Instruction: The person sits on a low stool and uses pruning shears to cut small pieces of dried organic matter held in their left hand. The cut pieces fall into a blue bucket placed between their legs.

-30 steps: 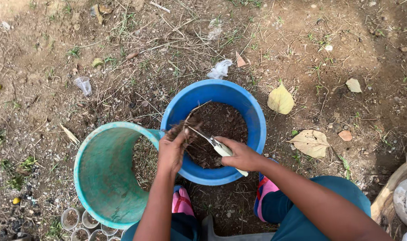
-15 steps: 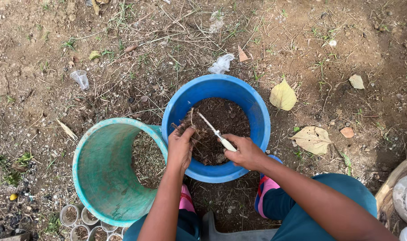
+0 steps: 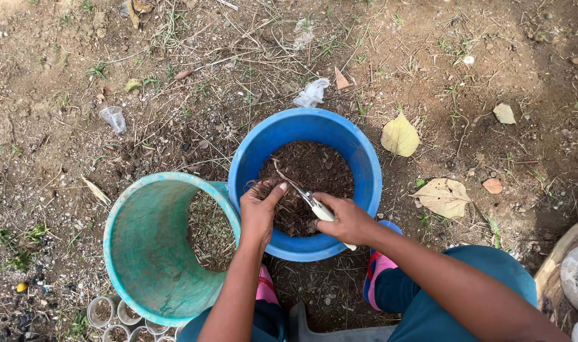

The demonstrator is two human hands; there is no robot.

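A blue bucket (image 3: 365, 166) stands on the dirt, filled with dark soil and fibrous roots (image 3: 314, 170). My left hand (image 3: 260, 212) reaches over its near rim and grips a clump of roots and twigs. My right hand (image 3: 346, 219) holds small white-handled scissors (image 3: 313, 204), blades pointing up-left into the clump by my left thumb. A teal bucket (image 3: 151, 247) lies tilted beside the blue one on the left, its mouth showing some soil inside.
Small clear cups with soil (image 3: 114, 315) sit at the bottom left. One clear plastic cup (image 3: 114, 118), crumpled plastic (image 3: 312, 93) and dry leaves (image 3: 400, 135) lie on the ground. A stone (image 3: 577, 272) is at the right edge. My knees and pink sandals are below.
My left hand moved from the bucket's left rim into the soil and took hold of roots. The scissors moved lower, in toward that clump.
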